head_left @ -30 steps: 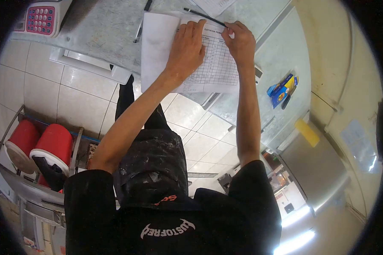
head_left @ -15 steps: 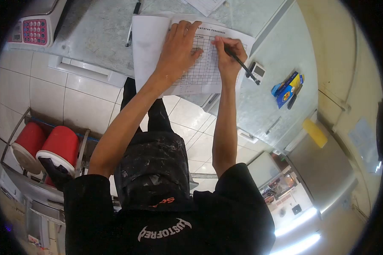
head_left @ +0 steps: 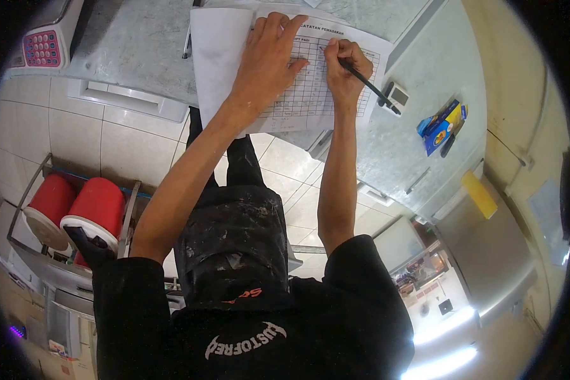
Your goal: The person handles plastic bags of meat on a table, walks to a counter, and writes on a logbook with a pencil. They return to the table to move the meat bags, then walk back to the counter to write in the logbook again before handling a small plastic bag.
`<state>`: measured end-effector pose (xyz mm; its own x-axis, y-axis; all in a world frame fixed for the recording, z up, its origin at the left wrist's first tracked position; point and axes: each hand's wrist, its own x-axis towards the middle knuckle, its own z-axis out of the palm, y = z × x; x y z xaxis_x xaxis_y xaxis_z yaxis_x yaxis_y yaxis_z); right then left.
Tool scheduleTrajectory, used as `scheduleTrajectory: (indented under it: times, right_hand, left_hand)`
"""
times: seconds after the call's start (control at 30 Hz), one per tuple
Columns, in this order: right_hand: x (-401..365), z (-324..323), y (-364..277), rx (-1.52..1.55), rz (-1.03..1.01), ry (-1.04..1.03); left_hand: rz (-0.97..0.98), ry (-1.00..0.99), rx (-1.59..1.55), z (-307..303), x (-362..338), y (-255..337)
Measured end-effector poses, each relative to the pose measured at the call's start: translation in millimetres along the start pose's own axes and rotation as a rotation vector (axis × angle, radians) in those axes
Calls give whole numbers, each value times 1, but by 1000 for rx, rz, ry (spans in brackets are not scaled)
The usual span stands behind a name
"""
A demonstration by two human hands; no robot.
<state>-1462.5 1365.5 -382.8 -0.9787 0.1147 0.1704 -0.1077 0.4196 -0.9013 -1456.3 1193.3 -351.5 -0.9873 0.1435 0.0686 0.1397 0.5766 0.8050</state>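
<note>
Printed sheets with a table grid (head_left: pixel 310 95) lie on the grey worktop, their left part folded over and blank. My left hand (head_left: pixel 269 63) rests flat on the sheets with its fingers and thumb spread, holding nothing. In my right hand (head_left: pixel 347 69) is a black pen (head_left: pixel 368 84), its upper end slanting down to the right. The fingertips of that hand are over the right part of the grid. The pen's writing tip is hidden by the fingers.
A small white device (head_left: pixel 396 97) and a blue and yellow packet (head_left: pixel 442 130) lie right of the sheets. Another pen (head_left: pixel 188 43) lies to their left. A scale with pink keys (head_left: pixel 42 49) stands at the upper left. Red containers (head_left: pixel 97 206) are below the worktop (head_left: pixel 133 57).
The view has shifted slightly, so the worktop items sit a little differently in it. My right hand still grips the pen, and my left hand stays spread on the sheets.
</note>
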Motion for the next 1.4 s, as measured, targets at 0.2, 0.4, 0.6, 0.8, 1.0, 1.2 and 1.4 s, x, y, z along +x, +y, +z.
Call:
scheduleTrajectory:
  times: [0.2, 0.4, 0.6, 0.8, 1.0, 1.2, 1.4]
  right_hand:
    - [3, 4, -1, -48, -80, 51]
    - [3, 4, -4, -131, -146, 68]
    - [3, 6, -1, -91, -149, 75]
    - [1, 0, -6, -164, -55, 25]
    - [8, 12, -17, 0, -192, 87]
    - [87, 55, -35, -448, -436, 448]
    - [109, -2, 6, -444, -157, -125]
  left_hand:
    - [20, 16, -4, 1, 0, -1]
    - [-26, -22, 15, 3, -1, -3]
    - [-19, -10, 39, 5, -2, -3]
    - [-18, -13, 34, 6, -2, -5]
    - [-39, 11, -130, -4, -3, 7]
    - [-401, -242, -734, -17, 4, 21]
    - [-296, -88, -362, -56, -7, 24]
